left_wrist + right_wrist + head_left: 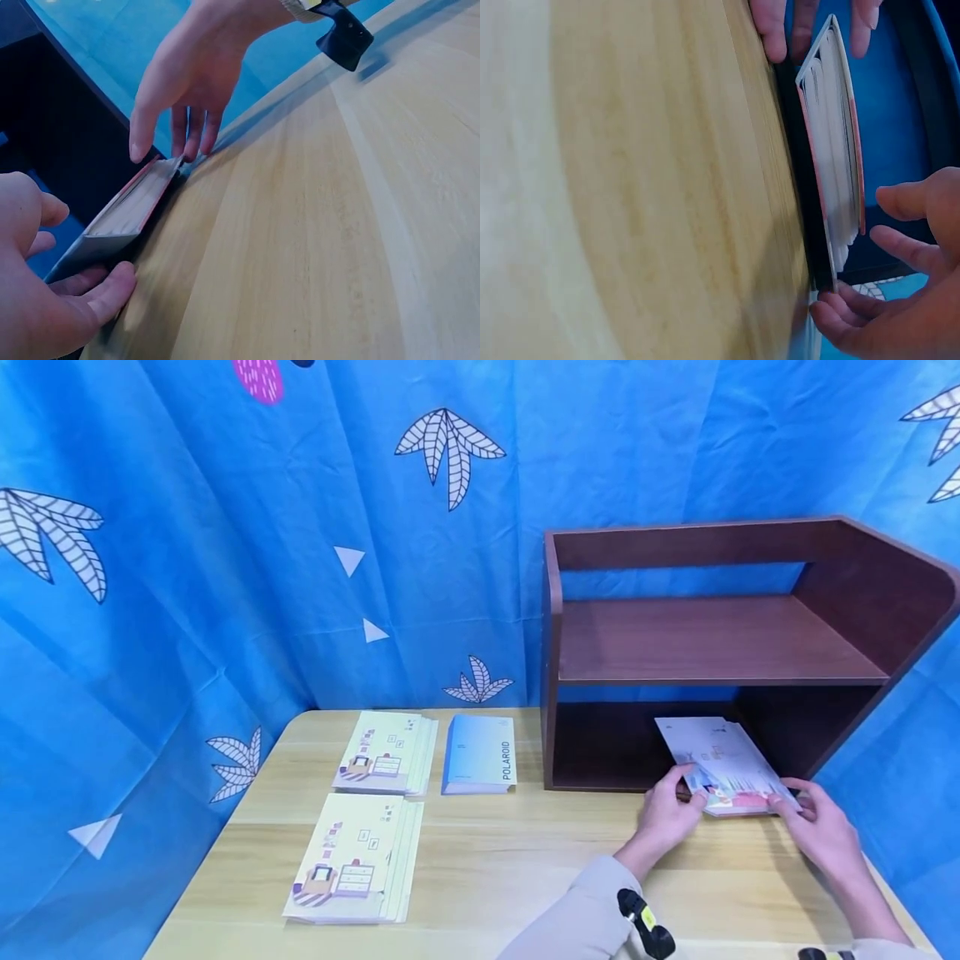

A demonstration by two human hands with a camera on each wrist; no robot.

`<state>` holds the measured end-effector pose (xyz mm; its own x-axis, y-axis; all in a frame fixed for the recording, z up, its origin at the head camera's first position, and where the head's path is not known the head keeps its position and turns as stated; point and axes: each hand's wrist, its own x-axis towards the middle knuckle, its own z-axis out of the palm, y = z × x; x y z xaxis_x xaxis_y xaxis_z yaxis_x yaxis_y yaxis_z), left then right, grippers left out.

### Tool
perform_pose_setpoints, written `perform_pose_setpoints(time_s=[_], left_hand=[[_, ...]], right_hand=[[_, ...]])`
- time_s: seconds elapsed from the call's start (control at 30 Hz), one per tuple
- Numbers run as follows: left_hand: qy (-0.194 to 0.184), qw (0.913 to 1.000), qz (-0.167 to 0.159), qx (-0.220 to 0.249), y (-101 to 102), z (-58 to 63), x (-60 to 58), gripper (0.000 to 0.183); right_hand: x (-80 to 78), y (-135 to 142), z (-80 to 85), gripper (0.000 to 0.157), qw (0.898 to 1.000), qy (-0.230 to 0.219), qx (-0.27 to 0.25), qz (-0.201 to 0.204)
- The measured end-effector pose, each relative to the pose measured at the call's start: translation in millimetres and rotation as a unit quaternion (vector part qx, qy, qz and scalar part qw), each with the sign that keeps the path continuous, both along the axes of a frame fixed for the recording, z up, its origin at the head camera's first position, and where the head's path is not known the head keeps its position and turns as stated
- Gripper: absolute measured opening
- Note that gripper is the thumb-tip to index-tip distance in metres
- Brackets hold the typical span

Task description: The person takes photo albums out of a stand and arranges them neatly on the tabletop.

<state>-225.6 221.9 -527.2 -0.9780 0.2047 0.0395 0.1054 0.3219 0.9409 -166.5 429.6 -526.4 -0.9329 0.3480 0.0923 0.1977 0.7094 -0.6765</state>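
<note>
A hardcover book (716, 760) with a pale cover and a pink-and-blue picture lies partly inside the lower compartment of the brown shelf (720, 683). Its front end juts past the shelf's edge. My left hand (671, 810) holds the book's left front corner, its thumb over the cover. At the right front corner, my right hand (825, 827) has fingertips against the book's edge. Cream pages (832, 142) show between the covers in the right wrist view. The book's far end lies deep in the dark compartment.
Two stacks of pale illustrated books, a back one (378, 752) and a front one (348, 860), lie left on the wooden table (525, 868). Beside the back stack is a blue POLAROID book (480, 752). A blue patterned curtain (450, 568) hangs behind.
</note>
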Motion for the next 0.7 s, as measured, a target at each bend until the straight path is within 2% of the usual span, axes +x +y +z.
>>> perform_pose_setpoints(time_s=[0.13,0.4,0.7], left_hand=[[-0.015,0.9999,0.003,0.001,6,-1.6,1.6,0.039],[-0.027,0.9991,0.033,-0.009,9,-5.5,1.0,0.04],[-0.034,0.9985,0.042,0.004,18,-8.7,1.0,0.039]], right_hand=[[-1.9,1,0.2,0.059,1.0,-0.003,0.007,0.005],[-3.0,-3,-4.6,0.054,1.0,0.002,-0.006,0.021],[-0.5,-1,-0.2,0.056,0.999,-0.001,-0.043,0.005]])
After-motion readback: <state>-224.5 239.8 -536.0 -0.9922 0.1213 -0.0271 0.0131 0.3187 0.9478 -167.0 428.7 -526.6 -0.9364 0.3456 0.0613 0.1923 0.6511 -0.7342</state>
